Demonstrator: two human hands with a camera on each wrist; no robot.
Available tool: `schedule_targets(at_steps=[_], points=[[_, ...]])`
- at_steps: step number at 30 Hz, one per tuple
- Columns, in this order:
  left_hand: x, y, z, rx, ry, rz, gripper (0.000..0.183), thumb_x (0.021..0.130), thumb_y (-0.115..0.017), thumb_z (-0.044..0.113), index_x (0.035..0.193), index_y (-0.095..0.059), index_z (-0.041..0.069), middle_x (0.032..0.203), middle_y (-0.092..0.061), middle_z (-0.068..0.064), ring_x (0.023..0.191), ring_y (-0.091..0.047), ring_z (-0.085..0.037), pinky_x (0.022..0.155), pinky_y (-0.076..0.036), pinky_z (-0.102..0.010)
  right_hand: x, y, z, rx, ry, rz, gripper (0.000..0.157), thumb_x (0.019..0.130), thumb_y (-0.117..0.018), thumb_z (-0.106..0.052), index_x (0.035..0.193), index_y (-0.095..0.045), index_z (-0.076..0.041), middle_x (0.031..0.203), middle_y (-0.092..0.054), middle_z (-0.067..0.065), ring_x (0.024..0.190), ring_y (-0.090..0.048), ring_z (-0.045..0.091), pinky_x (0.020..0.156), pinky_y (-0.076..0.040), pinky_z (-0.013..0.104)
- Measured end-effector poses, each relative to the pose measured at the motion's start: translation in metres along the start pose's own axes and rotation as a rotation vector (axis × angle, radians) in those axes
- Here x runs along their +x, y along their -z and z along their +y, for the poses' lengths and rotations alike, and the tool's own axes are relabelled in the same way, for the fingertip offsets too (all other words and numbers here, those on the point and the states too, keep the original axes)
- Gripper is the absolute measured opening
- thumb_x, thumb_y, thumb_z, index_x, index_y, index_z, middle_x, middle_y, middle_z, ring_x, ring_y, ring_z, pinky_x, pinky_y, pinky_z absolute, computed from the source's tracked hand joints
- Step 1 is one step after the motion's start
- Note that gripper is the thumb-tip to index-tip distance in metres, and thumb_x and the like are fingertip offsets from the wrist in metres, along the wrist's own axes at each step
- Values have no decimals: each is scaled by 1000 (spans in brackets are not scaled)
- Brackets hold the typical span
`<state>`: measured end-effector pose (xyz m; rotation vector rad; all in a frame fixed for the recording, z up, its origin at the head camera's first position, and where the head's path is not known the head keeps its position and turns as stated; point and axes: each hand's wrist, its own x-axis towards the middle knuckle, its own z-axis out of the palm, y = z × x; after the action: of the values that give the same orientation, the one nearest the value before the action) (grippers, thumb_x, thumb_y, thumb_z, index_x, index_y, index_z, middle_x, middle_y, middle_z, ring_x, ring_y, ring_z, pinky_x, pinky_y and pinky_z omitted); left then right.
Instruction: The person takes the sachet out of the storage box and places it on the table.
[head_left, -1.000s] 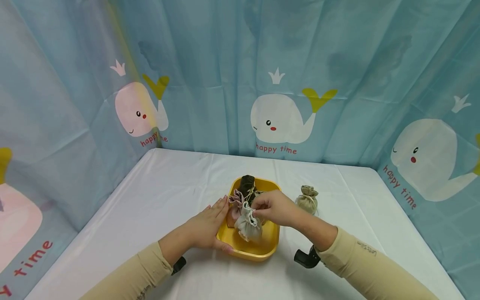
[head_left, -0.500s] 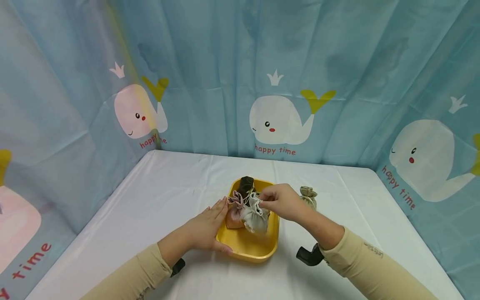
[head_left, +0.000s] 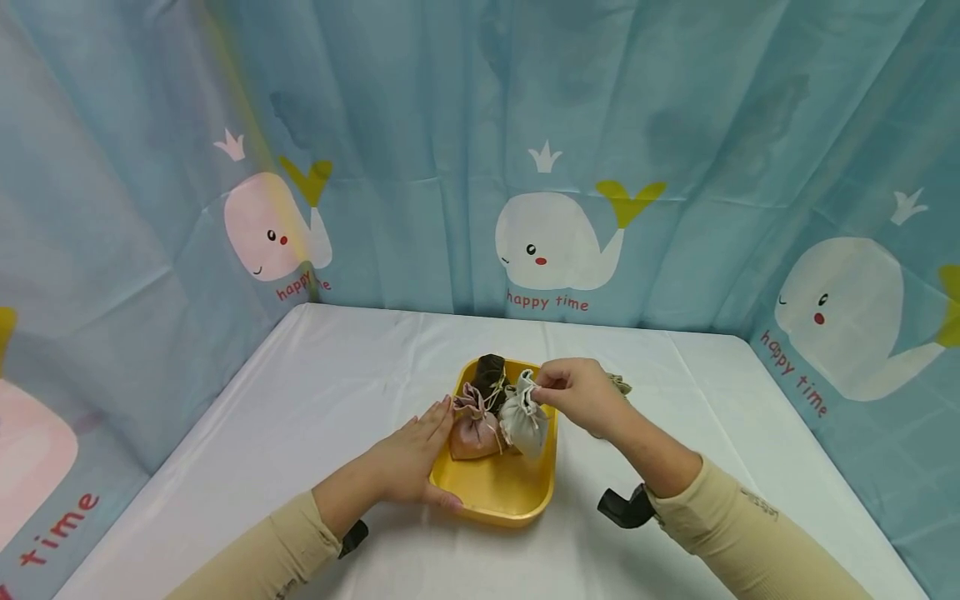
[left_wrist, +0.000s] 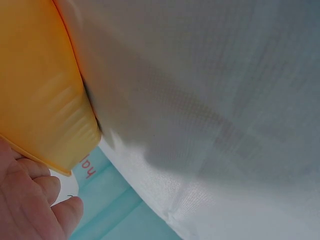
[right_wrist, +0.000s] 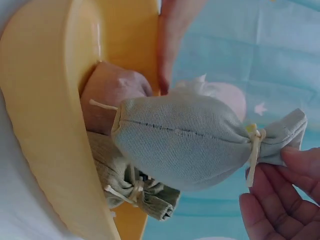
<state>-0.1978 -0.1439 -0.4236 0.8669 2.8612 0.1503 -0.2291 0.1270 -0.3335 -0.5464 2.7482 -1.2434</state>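
My right hand (head_left: 581, 393) pinches the gathered neck of a light grey drawstring pouch (head_left: 527, 423). In the right wrist view this pouch (right_wrist: 185, 142) hangs above the yellow tray (head_left: 495, 493), its cord tied at the neck. My left hand (head_left: 405, 457) rests along the tray's left rim, fingers stretched out and thumb at the near corner. Inside the tray sit a pink pouch (head_left: 474, 435) at the left and a dark brown pouch (head_left: 491, 377) at the back. An olive pouch (right_wrist: 110, 165) also shows in there, in the right wrist view.
Another olive pouch (head_left: 621, 384) stands on the white-covered table (head_left: 360, 367) right of the tray, mostly hidden behind my right hand. Blue curtains (head_left: 390, 242) with whale prints enclose the back and sides. Dark wrist mounts (head_left: 627, 507) stick out below the forearms.
My right hand has carried the light grey pouch rightward and slightly back over the tray, uncovering more of the pink pouch. The left hand has stayed at the rim.
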Motion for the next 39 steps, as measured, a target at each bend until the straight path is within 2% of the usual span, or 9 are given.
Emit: schedule_targets(at_steps=[7,16,24,39], points=[[-1,1,0,2,-1,0,130,56,-37,90,146,-4,3,153,4,-13,140,-4,-25,108,-20,-47,-2,10,-2,-19,6,52,14,83,-67,-16,69,-64,-14,70,-60,0,73,-52,18,63,-47,29],[-2,0,0,-5,-1,-4,129,57,-38,90,146,-4,3,153,4,-12,140,-2,-24,109,-19,-46,-6,32,0,-6,8,103,14,84,-65,-16,71,-64,-15,72,-62,-2,75,-55,19,65,-47,31],[-1,0,0,-10,-3,-6,129,57,-38,90,146,-4,3,153,4,-12,140,-2,-25,108,-20,-47,-10,55,13,-3,-7,171,10,85,-64,-14,75,-66,-11,78,-65,4,70,-52,20,58,-46,29],[0,1,0,-10,-7,-5,129,57,-38,90,146,-3,3,153,4,-13,140,-2,-25,108,-20,-47,-19,89,37,-73,-31,286,17,89,-60,-21,85,-66,-6,87,-65,9,80,-54,20,68,-44,33]])
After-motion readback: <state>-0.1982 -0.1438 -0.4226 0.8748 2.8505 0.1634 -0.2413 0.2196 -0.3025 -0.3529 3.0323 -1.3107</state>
